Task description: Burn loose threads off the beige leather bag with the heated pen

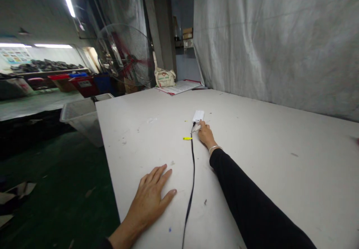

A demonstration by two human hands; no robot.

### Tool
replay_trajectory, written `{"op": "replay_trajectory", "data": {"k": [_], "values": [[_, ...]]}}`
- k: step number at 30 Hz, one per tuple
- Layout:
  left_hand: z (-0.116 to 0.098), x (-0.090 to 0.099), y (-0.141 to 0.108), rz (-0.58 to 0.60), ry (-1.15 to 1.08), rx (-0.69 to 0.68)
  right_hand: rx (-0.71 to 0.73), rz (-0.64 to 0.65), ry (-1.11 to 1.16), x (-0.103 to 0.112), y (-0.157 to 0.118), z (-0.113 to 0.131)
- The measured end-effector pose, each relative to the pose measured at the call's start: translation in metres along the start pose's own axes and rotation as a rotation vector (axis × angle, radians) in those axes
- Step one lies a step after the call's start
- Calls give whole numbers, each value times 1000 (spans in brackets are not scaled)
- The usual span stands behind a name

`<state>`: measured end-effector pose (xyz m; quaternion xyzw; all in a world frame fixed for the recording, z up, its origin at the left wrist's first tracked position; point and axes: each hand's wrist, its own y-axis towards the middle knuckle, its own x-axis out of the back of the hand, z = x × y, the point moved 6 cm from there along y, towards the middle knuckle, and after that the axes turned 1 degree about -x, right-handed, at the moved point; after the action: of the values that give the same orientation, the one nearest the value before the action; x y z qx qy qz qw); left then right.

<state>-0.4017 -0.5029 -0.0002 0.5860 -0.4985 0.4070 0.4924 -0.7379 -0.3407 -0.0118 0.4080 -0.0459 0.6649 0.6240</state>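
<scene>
My left hand [150, 193] lies flat on the white table [238, 148], fingers stretched out and nothing in them. My right hand [206, 134] reaches far forward, its fingers closed around a small pale object [197, 128] whose kind I cannot make out. Just beyond those fingers is a white box-shaped device [199, 116], perhaps touched by a fingertip. A black cable [193, 166] runs from the device's near end toward me, passing between my hands. On the cable, beside the pale object, sits a small yellow tag [187, 138].
At the far edge of the table are a cloth bag [165, 77] and a printed board [182, 87]. A grey curtain [275, 43] hangs behind. To the left stand a translucent bin [81, 114] and a large fan [126, 54]. Small scraps dot the tabletop.
</scene>
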Motion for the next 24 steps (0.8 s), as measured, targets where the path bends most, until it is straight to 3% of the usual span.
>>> {"op": "replay_trajectory", "data": {"k": [6,13,15,19,22,24], "values": [[5,2,2,-14,-86,-7,68,-17,46,18,-14,6],[17,10,3,-106,-440,2,-43,-14,149,51,-77,23],[18,11,4,-163,-538,17,-88,-10,180,62,-106,31],[20,5,9,-169,-619,68,-163,-13,243,94,-182,60],[20,10,10,-207,-683,121,-184,-68,287,146,-256,105],[17,18,7,-239,-735,174,-134,-124,317,196,-313,150]]}}
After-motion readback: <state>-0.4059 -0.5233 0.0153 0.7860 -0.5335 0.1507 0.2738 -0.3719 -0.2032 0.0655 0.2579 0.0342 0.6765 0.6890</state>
